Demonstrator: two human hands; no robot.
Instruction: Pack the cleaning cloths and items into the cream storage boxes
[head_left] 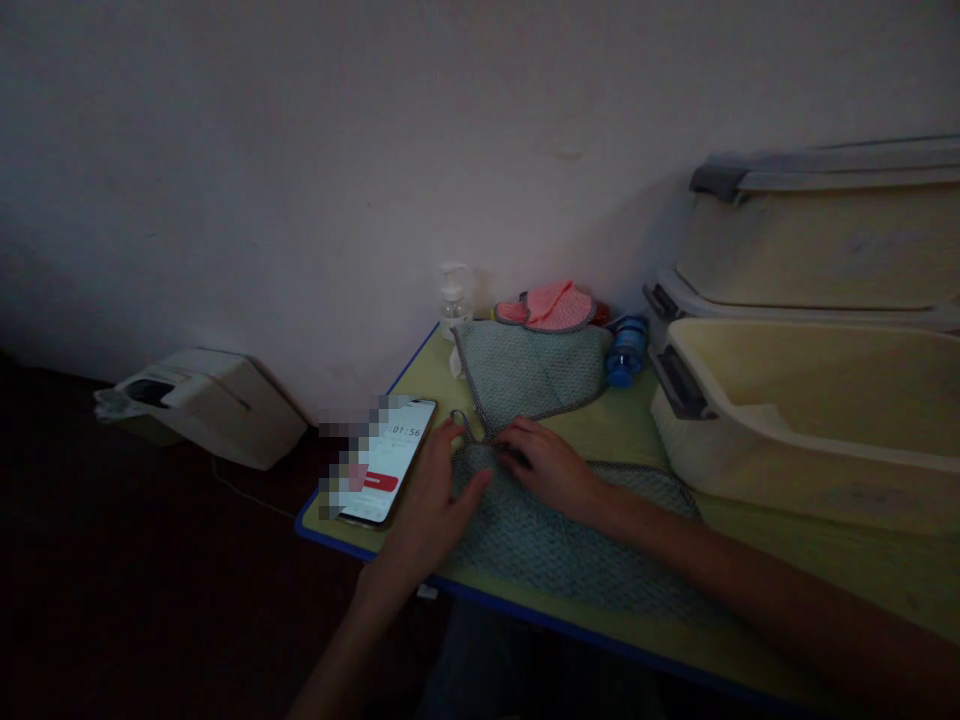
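Observation:
A grey-green woven cloth (570, 540) with a dark checked border lies flat along the front of the table. My left hand (439, 490) rests at its left corner, thumb apart from the fingers. At the cloth's upper edge, the bent fingers of my right hand (551, 465) pinch the border; the fingertips are partly hidden. Just beyond both hands lies a second grey-green cloth (540, 365), with a small loop (459, 415) near its lower corner. A phone (397, 450) showing a timer lies left of my left hand.
Behind the second cloth sit a pink cloth (551, 305), a clear pump bottle (454, 300) and a blue-capped bottle (627, 350). A large cream storage box (787, 490) stands right, another box (817, 245) behind it. The table's blue edge (337, 540) runs in front; a white bin (225, 400) stands left.

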